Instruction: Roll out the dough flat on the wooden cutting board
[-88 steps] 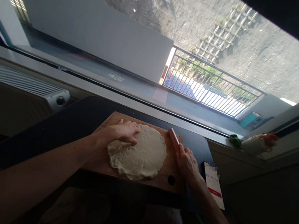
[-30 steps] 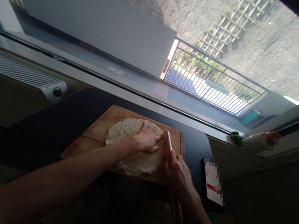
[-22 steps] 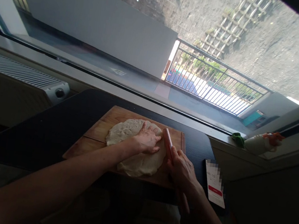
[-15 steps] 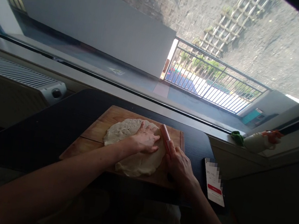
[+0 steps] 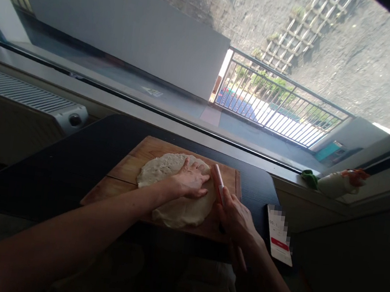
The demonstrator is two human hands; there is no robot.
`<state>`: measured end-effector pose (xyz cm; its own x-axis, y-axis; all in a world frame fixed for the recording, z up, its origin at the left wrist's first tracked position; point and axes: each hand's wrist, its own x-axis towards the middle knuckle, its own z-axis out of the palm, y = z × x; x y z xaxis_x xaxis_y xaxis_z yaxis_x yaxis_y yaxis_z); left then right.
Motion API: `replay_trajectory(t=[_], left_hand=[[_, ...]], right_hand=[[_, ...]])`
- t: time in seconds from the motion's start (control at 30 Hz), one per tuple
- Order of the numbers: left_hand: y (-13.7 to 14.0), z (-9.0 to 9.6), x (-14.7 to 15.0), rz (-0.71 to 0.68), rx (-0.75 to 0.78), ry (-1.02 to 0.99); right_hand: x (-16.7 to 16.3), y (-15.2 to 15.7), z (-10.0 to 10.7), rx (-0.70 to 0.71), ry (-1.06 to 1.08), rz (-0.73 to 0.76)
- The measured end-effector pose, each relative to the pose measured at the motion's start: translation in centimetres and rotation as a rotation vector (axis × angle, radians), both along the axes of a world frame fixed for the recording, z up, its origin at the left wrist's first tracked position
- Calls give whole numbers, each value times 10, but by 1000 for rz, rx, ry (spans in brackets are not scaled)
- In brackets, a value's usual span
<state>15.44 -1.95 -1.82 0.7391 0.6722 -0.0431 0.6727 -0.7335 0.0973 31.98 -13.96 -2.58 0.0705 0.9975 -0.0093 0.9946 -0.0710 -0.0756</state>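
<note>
A flattened, uneven round of pale dough (image 5: 180, 212) lies on a wooden cutting board (image 5: 126, 168). My left hand (image 5: 192, 181) rests palm down on the dough's upper right part, fingers spread. At the dough's right edge, my right hand (image 5: 238, 214) is wrapped round a slim pinkish rolling pin (image 5: 218, 176). Its far end points away from me over the board, and its near end sticks out below my wrist. Whether the pin touches the dough there, I cannot tell.
The board sits on a dark table (image 5: 53, 166). A phone (image 5: 280, 244) showing a timer lies at the table's right edge. Beyond are a window sill with a white pot (image 5: 334, 184) and a green item (image 5: 309, 178), and a radiator (image 5: 40, 103) on the left.
My right hand has shifted slightly right and turned the rolling pin, so its near end now shows below my wrist. My left hand has stayed nearly still on the dough.
</note>
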Motion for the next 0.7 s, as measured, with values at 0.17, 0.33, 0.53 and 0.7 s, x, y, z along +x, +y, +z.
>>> replay_trajectory(t=[0.17, 0.33, 0.53, 0.7], left_hand=[[-3, -1, 0, -10, 37, -13], [-3, -3, 2, -12, 58, 1], [-3, -5, 2, -7, 36, -22], [-3, -4, 3, 13, 13, -44]], right_hand=[[-26, -35, -3, -44, -21, -177], [-49, -52, 0, -37, -20, -159], [-54, -57, 6, -48, -38, -184], [-53, -63, 6, -71, -54, -195]])
